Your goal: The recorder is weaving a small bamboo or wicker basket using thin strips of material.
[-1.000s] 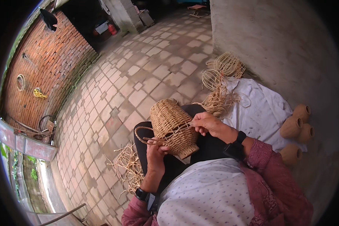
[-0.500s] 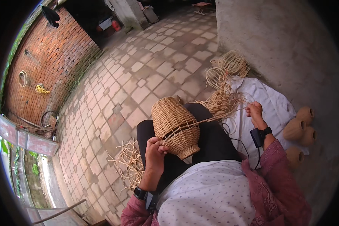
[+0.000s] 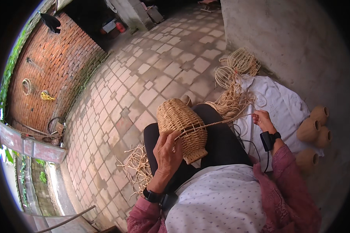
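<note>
A woven cord basket (image 3: 171, 112) lies on its side across my dark-clad thighs, narrow foot toward me, with a slit-like band around its middle crossed by thin strands. My left hand (image 3: 167, 155) is closed on the basket's left side at that band, where a cord crosses. My right hand (image 3: 262, 119), out to the right above a white cloth (image 3: 282, 106), pinches the twisted cord (image 3: 221, 122), which runs taut from the basket. Coils of pale cord (image 3: 233, 93) lie beyond my right knee. A loose cord tangle (image 3: 134, 169) lies left of my legs.
Several brown clay pots (image 3: 308, 129) stand at the right by the grey wall (image 3: 291, 39). Paving (image 3: 140, 77) stretches ahead. A brick wall (image 3: 54, 50) with hanging coils is at the left. A red container (image 3: 119, 28) sits in the dark opening at the back, and a stick (image 3: 66, 219) lies lower left.
My right hand has left the basket and moved out to the right with the cord. The cord loop at the left has been drawn in. My left hand has shifted up and right on the basket.
</note>
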Motion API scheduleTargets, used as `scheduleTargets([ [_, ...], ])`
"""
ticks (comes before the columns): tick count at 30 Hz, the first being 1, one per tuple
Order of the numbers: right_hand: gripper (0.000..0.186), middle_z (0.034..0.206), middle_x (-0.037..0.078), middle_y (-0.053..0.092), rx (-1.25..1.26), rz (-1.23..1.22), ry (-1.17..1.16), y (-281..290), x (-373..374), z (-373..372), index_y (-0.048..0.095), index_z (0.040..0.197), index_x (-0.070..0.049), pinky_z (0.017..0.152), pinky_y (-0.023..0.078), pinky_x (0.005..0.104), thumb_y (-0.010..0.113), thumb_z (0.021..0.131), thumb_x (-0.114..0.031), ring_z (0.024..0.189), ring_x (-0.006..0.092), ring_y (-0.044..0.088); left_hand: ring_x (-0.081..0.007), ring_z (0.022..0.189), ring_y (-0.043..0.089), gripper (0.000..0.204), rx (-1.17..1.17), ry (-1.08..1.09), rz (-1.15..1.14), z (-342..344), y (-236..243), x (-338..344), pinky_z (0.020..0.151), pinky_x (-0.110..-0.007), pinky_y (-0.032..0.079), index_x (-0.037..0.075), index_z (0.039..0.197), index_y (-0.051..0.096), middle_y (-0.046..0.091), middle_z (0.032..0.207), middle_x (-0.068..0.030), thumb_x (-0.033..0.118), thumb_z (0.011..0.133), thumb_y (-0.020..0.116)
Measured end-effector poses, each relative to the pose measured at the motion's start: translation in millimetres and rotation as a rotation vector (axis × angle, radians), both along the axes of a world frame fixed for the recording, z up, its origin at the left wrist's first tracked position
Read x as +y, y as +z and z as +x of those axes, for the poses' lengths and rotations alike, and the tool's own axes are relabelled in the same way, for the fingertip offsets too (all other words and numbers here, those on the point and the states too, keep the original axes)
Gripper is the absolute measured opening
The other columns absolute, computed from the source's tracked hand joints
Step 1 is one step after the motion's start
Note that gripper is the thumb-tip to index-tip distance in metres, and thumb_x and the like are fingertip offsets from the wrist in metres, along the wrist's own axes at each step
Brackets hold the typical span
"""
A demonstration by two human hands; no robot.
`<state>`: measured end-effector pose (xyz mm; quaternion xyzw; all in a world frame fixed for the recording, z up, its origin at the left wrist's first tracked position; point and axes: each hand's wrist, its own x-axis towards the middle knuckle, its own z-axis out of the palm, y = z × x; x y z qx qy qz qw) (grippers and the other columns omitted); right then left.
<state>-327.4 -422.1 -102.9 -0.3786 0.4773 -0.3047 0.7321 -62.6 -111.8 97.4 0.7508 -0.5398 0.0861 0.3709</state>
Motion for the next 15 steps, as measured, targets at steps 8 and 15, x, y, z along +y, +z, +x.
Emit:
scheduleTargets([
  [8,0.014,0.074,0.005,0.062,-0.187,0.029,-0.002,-6.7,8.3,2.7,0.057,0.084,-0.005,0.056,0.05,0.0265,0.062,0.083,-0.019,0.062,0.0119,0.058,-0.0314,0.068,0.063,0.013,0.099,-0.076,0.268,-2.5,15.4,-14.7,0.062,-0.036,0.05,0.004,0.094,0.063,0.062,0.078,-0.0147,0.004,0.081,0.06],
  [15,0.013,0.072,0.003,0.06,-0.166,0.049,-0.175,-8.0,4.0,14.0,0.058,0.08,-0.006,0.054,0.048,0.0249,0.06,0.084,-0.017,0.06,0.0109,0.055,-0.035,0.067,0.064,0.023,0.086,-0.214,0.511,9.1,16.7,-22.4,0.059,-0.039,0.05,0.0,0.106,0.059,0.063,0.078,-0.0192,0.013,0.087,0.056],
])
